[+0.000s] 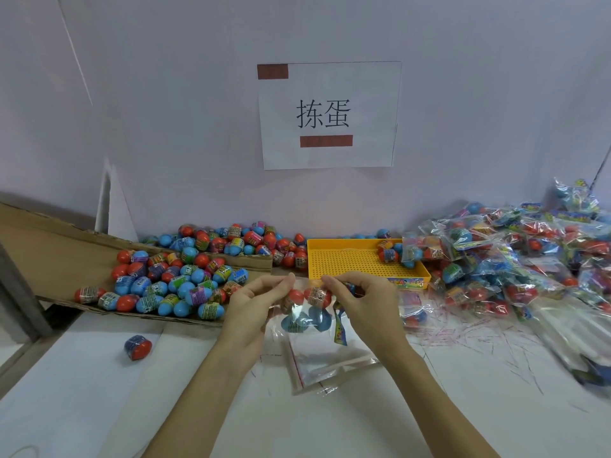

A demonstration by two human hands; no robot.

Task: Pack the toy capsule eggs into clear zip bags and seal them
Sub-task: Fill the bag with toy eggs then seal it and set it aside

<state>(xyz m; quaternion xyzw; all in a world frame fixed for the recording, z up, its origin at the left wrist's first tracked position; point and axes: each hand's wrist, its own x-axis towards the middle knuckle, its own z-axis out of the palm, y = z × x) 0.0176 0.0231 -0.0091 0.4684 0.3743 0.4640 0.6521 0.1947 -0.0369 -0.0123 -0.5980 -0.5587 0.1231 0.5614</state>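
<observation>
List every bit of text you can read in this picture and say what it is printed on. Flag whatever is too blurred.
"拣蛋": large black characters on the white paper sheet taped to the wall.
Wrap labels on the loose red-and-blue capsule eggs: print there, too small and blurred to read.
Colourful strip on the yellow perforated plastic tray front edge: unreadable.
Header cards in the sealed clear bags: unreadable.

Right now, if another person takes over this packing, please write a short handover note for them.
Left hand and right hand both pinch the top edge of a clear zip bag with capsule eggs inside; whether it is sealed cannot be told.
Loose eggs lie on the cardboard at the left; one stray egg lies on the table.
Empty zip bags lie under the hands.
Done: packed bags are piled at the right.
Left: finish this bag, then pack the loose eggs.
</observation>
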